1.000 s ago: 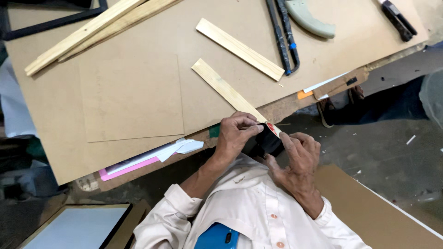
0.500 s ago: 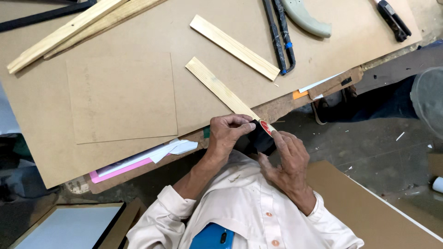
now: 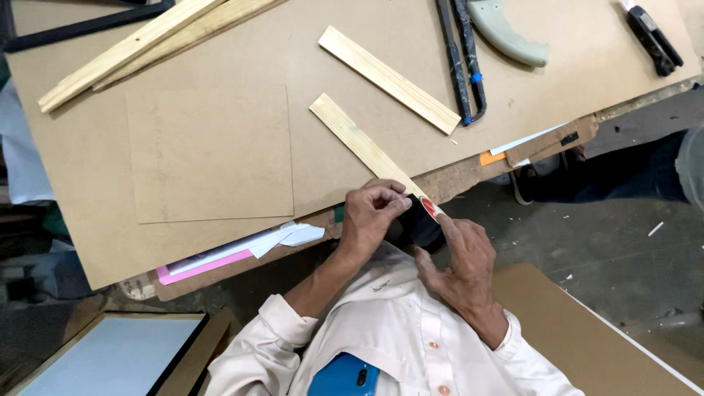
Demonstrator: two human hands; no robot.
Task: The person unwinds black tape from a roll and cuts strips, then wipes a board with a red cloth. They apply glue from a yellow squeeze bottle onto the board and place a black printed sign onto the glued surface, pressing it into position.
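Nearest, a blue phone [image 3: 345, 375] sits in the shirt pocket. At the desk [image 3: 220, 44] near edge, left hand [image 3: 372, 214] and right hand [image 3: 460, 257] both grasp a small black object [image 3: 423, 222] against the near end of a wooden strip [image 3: 363, 145]. Farther off lie a second strip [image 3: 389, 79], black clamp bars [image 3: 462, 59] and long battens [image 3: 147, 44] at far left.

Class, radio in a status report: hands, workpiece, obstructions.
Left hand and right hand grip small black block. Block against pale wooden strip end. Nothing obstructing.
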